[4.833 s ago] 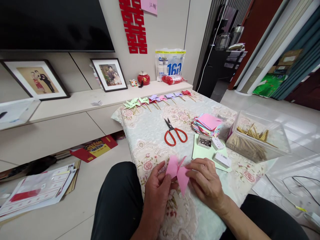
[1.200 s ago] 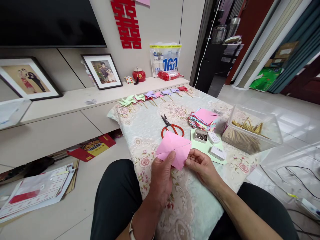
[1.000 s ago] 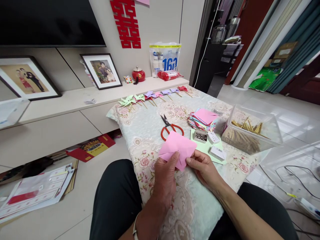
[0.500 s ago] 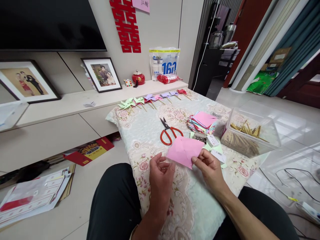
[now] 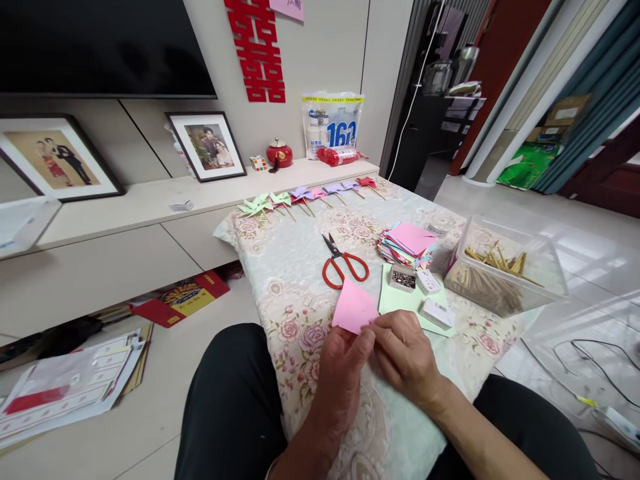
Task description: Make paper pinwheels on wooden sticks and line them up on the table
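Note:
A pink paper sheet (image 5: 356, 307) is held over the front part of the table. My left hand (image 5: 345, 360) pinches its lower edge, thumb on top and fingers beneath. My right hand (image 5: 407, 353) grips the paper's right corner, its fingertips close to my left thumb. Just beyond the sheet lie scissors (image 5: 345, 267) with orange-red handles, blades slightly apart and pointing away. To the right, a light green sheet (image 5: 387, 300) carries an open box of small metal pins (image 5: 403, 279) and two small white boxes (image 5: 437, 313).
Beyond the green sheet sits a stack of coloured paper squares (image 5: 407, 243). A clear plastic bin (image 5: 505, 290) of thin sticks stands on the right. Several finished paper pinwheels (image 5: 257, 205) line the far edge of the flowered tablecloth (image 5: 295, 267), before a white cabinet (image 5: 145, 213).
My left hand has come up to the pink paper and now holds it. The sheet has turned and moved slightly left, and my right hand has shifted left along its corner.

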Tool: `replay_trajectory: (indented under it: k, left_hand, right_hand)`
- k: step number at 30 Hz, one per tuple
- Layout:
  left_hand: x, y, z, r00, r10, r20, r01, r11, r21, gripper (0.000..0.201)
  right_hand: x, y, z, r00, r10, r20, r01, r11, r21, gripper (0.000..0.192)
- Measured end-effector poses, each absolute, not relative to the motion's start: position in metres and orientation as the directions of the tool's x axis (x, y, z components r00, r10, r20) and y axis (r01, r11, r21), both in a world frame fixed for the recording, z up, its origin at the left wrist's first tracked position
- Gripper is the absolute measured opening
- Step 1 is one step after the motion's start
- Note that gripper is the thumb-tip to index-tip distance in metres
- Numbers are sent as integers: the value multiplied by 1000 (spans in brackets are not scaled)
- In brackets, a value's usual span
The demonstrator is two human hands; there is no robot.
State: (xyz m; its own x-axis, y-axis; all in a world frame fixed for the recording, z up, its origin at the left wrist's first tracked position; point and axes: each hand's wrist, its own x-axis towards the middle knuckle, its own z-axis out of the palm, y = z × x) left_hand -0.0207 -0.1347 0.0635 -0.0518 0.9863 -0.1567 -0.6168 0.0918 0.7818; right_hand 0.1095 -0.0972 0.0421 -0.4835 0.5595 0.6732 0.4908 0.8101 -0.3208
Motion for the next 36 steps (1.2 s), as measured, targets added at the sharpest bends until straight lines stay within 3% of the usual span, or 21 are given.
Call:
replay_trajectory:
  k: [5,8,14,26,36]
  left_hand:
    - [-21,-131,59,-186,912,-365,-675,151,722,18]
    - [-24,-128,58,-223,880,-419,-716,144,683,16]
    - [-29,-128,58,-240,887,-394,-689,130,713,17]
    - [-29,-125,59,-193,912,-363,-690,137,711,22]
    - [-26,-128,59,-231,886,-403,-724,120,680,19]
  right_hand:
    - [109,-98,40,-568,529,631,449,841,-301,29]
    - [110,-96,40,-573,513,639,405,855,-324,32]
    - [109,-95,45,-518,587,623,387,810,-441,23]
    - [108,-96,48,-564,584,584,347,809,-474,21]
    - [106,-96,48,-447,738,506,368,667,-648,10]
